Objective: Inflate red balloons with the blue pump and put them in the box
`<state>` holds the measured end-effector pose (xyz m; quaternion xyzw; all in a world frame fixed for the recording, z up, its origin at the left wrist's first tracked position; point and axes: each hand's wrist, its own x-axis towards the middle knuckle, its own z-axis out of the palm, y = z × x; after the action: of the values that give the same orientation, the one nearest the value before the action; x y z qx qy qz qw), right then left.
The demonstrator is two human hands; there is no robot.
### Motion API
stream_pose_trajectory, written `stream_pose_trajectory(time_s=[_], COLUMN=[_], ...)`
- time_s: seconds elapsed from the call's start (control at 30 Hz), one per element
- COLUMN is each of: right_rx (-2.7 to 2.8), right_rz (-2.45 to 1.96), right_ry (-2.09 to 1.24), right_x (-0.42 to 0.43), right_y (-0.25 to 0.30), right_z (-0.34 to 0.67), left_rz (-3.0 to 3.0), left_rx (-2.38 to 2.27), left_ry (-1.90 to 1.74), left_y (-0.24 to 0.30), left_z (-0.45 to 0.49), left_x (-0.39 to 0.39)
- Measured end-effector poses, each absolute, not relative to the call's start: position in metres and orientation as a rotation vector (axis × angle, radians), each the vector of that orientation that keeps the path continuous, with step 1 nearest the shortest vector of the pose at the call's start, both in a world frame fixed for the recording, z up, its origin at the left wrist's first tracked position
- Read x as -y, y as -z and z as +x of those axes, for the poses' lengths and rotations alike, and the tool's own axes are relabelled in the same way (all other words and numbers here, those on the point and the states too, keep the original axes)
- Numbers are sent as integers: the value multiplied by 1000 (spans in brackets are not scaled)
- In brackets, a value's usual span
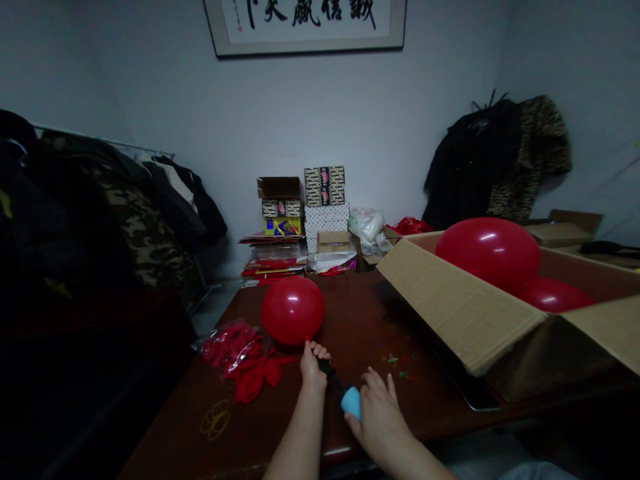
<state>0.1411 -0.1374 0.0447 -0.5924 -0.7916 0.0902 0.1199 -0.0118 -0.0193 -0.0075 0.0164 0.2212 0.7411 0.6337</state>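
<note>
A red balloon [293, 311], inflated and rounded, is over the table with its neck toward me. My left hand [314, 363] is closed around that neck and the dark end of a hand balloon pump [351, 403]. The pump's light blue part meets my right hand [383, 417], whose thumb lies below it and whose other fingers reach forward past it. My right palm covers the near end of the pump. Left of the balloon, uninflated red balloons [253, 377] spill from a clear plastic bag [231, 343].
An open cardboard box [465, 307] with red inflated balloons [487, 253] stands at the right. A dark flat device [480, 393] lies beside it. Yellowish rubber bands [215, 420] and small green bits [404, 375] rest on the brown table [240, 440]. Stacked boxes [327, 220] stand behind.
</note>
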Motion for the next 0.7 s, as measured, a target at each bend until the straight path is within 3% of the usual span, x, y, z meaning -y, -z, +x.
stream_pose_trajectory(time_s=[0.37,0.7], right_rx=[2260,2341], right_rz=[-1777,-1750], right_ry=[-340,-358], right_x=[113,150], right_y=[-40,-26], right_z=[117,158], left_rz=[76,104], left_rx=[-620,-692], left_ry=[-1667,-1712], left_y=[23,30], left_z=[-2,-5], left_x=[25,19])
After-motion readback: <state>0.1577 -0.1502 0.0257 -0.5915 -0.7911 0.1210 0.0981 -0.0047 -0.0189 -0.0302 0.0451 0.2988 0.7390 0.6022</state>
